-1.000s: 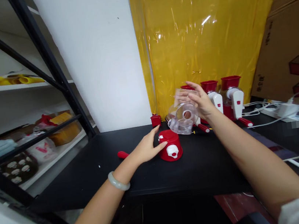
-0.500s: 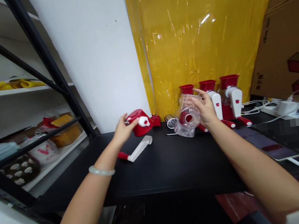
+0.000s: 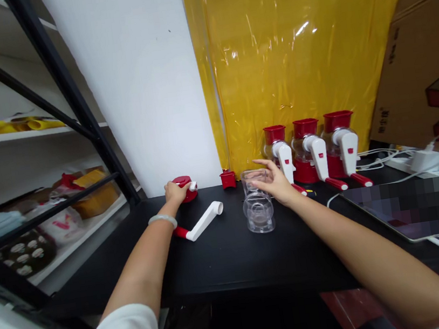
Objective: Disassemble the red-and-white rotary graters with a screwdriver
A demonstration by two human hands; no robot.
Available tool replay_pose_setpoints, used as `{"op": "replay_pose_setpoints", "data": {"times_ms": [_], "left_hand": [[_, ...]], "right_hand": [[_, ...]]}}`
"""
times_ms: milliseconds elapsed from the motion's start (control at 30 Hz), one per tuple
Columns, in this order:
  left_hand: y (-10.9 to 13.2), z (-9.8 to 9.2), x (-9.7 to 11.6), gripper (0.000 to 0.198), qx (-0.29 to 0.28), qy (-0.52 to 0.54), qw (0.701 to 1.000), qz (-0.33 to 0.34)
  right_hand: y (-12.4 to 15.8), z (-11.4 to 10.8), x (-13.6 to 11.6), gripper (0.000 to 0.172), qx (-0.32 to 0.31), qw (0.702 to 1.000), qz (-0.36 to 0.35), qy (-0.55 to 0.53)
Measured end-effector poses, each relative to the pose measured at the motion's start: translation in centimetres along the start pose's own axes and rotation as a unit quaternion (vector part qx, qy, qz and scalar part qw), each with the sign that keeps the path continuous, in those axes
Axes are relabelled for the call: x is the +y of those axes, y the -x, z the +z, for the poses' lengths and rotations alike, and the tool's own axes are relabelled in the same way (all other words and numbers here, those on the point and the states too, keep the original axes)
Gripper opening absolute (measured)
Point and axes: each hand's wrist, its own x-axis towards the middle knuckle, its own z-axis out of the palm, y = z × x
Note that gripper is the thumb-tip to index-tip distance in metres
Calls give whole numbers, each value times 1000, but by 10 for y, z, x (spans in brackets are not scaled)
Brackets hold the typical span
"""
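My left hand [image 3: 177, 193] is closed on a red plastic base [image 3: 183, 181] with a white knob-like fitting, low at the back of the black table. My right hand [image 3: 277, 182] has its thumb and fingers around the upper part of a clear plastic grater housing [image 3: 259, 213], the forefinger raised. That housing appears to rest on the table. Between my hands lies a white crank handle [image 3: 205, 221] with a red grip, touched by neither hand. Behind it sits a small red plastic piece [image 3: 228, 179].
Several assembled red-and-white rotary graters [image 3: 308, 144] stand in a row at the back right. Nearer to me are a tablet [image 3: 390, 214] with a charging cable and a white power strip [image 3: 415, 161]. A black-framed shelf [image 3: 92, 128] borders the left side.
My left hand has moved left and down with the red base. The clear housing has come left, down and nearer with my right hand, and now hides the metal grater drum.
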Motion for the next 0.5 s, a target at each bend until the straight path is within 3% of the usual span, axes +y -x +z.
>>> {"op": "replay_pose_setpoints", "data": {"times_ms": [167, 500], "left_hand": [[-5, 8, -5, 82, 2, -7, 1000, -4], [-14, 5, -13, 91, -15, -27, 999, 19]], "right_hand": [[5, 7, 3, 78, -40, 999, 4, 9], [9, 18, 1, 78, -84, 996, -7, -19]]}}
